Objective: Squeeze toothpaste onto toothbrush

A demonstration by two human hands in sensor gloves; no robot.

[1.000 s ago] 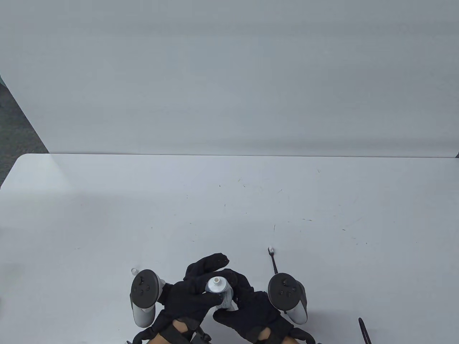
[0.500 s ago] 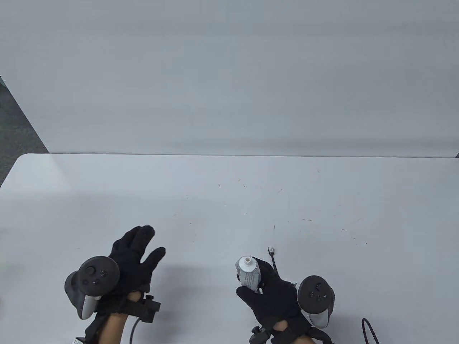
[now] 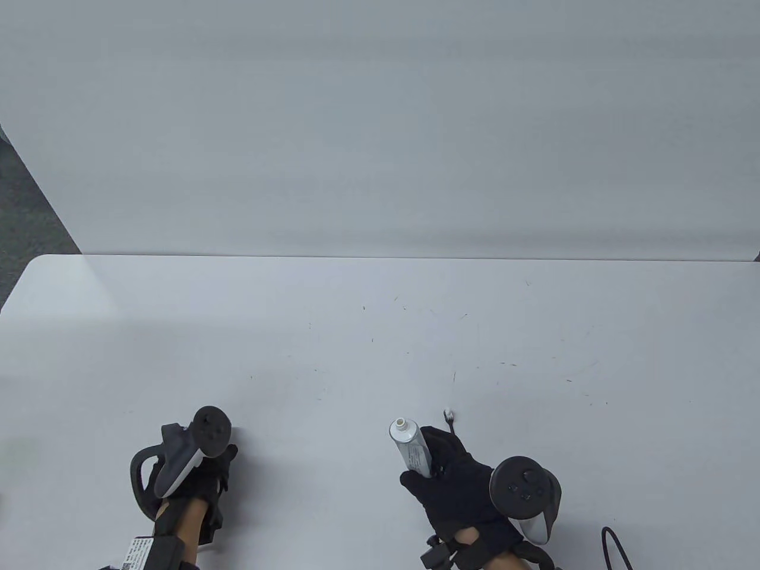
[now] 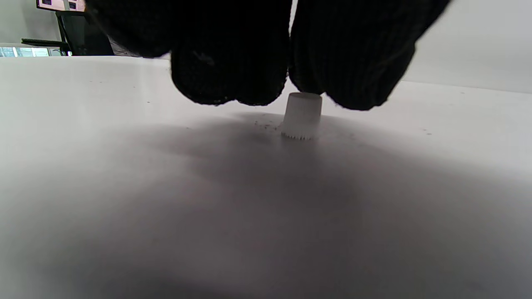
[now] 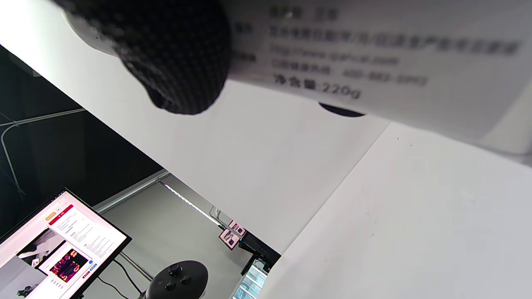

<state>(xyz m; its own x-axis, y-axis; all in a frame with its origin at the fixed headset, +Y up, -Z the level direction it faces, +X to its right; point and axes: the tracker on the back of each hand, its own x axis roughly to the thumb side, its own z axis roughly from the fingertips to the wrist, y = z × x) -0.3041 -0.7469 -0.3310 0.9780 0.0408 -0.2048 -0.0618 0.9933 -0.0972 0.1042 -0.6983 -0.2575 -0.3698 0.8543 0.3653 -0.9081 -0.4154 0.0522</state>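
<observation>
My right hand (image 3: 442,472) grips a grey toothpaste tube (image 3: 411,444) with its open white nozzle pointing up and away. The tube's printed side fills the top of the right wrist view (image 5: 374,54), with a gloved fingertip (image 5: 174,62) on it. The toothbrush (image 3: 449,415) lies on the table just right of the tube; only its white head and a short bit of dark neck show. My left hand (image 3: 221,460) is at the lower left, curled under its tracker. In the left wrist view its fingertips (image 4: 232,79) touch the top of the white cap (image 4: 302,118), which stands on the table.
The white table (image 3: 380,332) runs to a white backdrop (image 3: 380,148) behind it. A black cable (image 3: 614,549) loops at the bottom right corner. A monitor (image 5: 62,249) stands off the table in the right wrist view.
My hands were together on the tube, then parted. My left hand swung out left, then came back down onto the cap. My right hand moved right with the tube and tilted it.
</observation>
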